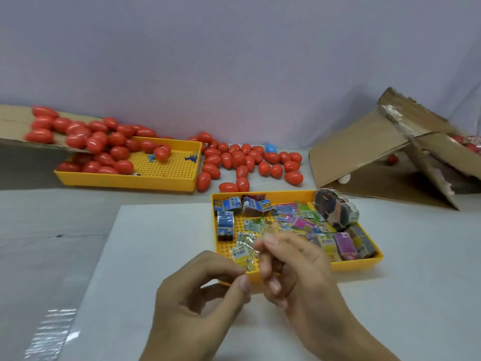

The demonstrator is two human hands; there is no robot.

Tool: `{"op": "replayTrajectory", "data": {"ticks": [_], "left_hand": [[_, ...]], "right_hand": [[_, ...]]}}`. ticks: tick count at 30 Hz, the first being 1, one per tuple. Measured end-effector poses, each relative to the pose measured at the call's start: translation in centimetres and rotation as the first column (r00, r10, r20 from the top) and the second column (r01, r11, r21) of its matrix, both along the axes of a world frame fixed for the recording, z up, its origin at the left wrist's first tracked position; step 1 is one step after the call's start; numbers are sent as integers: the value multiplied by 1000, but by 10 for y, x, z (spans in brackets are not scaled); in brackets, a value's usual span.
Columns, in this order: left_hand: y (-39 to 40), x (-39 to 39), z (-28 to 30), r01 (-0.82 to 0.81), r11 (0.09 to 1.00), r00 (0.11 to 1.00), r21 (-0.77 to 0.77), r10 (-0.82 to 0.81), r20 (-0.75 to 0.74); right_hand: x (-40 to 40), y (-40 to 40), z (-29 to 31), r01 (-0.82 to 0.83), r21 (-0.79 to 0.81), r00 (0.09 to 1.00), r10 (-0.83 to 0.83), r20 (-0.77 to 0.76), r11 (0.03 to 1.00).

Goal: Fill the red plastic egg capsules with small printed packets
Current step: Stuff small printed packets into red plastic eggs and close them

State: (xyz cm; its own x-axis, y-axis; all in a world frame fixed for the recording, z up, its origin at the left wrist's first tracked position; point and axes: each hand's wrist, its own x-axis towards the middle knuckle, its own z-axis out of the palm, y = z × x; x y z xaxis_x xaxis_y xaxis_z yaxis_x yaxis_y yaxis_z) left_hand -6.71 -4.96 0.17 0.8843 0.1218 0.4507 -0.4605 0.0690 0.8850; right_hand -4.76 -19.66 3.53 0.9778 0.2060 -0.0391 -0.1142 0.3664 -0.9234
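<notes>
My left hand (197, 295) and my right hand (291, 267) meet over the near edge of a yellow tray (364, 264) full of small printed packets (294, 225). Both pinch a fanned bunch of small printed packets (243, 250) held between them; the right fingers are blurred. Red egg capsules (247, 162) lie loose on the table behind that tray, all shut. More red capsules (104, 152) spill from a cardboard flap into a second yellow tray (166, 178) at the back left.
One blue capsule (270, 148) lies among the red ones. A rubber-banded round bundle of packets (335, 212) rests on the near tray's far right corner. An open cardboard box (390, 152) stands at the right. A white sheet (130, 256) covers the table under my hands.
</notes>
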Motion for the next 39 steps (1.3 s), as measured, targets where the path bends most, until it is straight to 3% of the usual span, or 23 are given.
{"op": "replayTrajectory", "data": {"ticks": [3, 9, 12, 15, 17, 19, 21, 23, 25, 26, 28, 31, 33, 34, 36, 38, 39], "left_hand": [[7, -2, -2, 32, 999, 999, 29, -31, -16], [20, 5, 14, -1, 996, 1000, 85, 2, -11], [39, 44, 34, -148, 985, 989, 87, 150, -16], [71, 108, 52, -352, 905, 932, 240, 362, 5], [102, 152, 63, -493, 763, 840, 418, 543, -1], [138, 184, 69, -497, 608, 751, 619, 659, -45], [166, 203, 71, -282, 509, 726, 813, 667, -166], [178, 216, 69, -23, 218, 723, 976, 677, -134], [173, 225, 68, 96, -44, 752, 994, 658, -43], [168, 228, 66, 109, -127, 773, 986, 635, -4], [160, 232, 61, 94, -201, 797, 975, 602, 48], [156, 228, 53, -69, -172, 826, 983, 543, 152], [151, 216, 54, -239, -41, 821, 970, 524, 225], [144, 209, 56, -330, 83, 813, 940, 531, 238], [126, 190, 64, -416, 428, 827, 802, 545, 138], [97, 160, 75, -337, 738, 907, 585, 420, -7], [82, 142, 78, -264, 835, 945, 483, 325, -46]], "right_hand": [[-9, 6, -11, 17, -57, 999, -14, 51, 998], [-5, 5, -19, 52, -15, 998, -51, 46, 999], [-6, 5, -21, 53, -81, 996, -47, 77, 995], [-8, 7, -24, 48, -152, 996, -35, 87, 987], [-7, 7, -24, 44, -159, 995, -28, 97, 986], [-5, 6, -23, 19, -159, 995, -4, 97, 987], [-3, 4, -21, -14, -151, 997, 26, 78, 988], [-1, 4, -20, -39, -147, 997, 48, 61, 988], [-1, 3, -18, -57, -151, 996, 66, 52, 987], [0, 3, -18, -64, -153, 996, 73, 54, 986], [0, 2, -19, -72, -158, 995, 82, 60, 985], [0, 2, -19, -77, -154, 994, 88, 70, 985], [1, 3, -20, -74, -146, 992, 87, 87, 986], [1, 2, -20, -73, -146, 991, 88, 96, 987], [1, 2, -20, -73, -151, 990, 90, 108, 986], [1, 2, -20, -72, -149, 989, 89, 114, 986], [1, 2, -21, -71, -146, 989, 88, 115, 987]]}}
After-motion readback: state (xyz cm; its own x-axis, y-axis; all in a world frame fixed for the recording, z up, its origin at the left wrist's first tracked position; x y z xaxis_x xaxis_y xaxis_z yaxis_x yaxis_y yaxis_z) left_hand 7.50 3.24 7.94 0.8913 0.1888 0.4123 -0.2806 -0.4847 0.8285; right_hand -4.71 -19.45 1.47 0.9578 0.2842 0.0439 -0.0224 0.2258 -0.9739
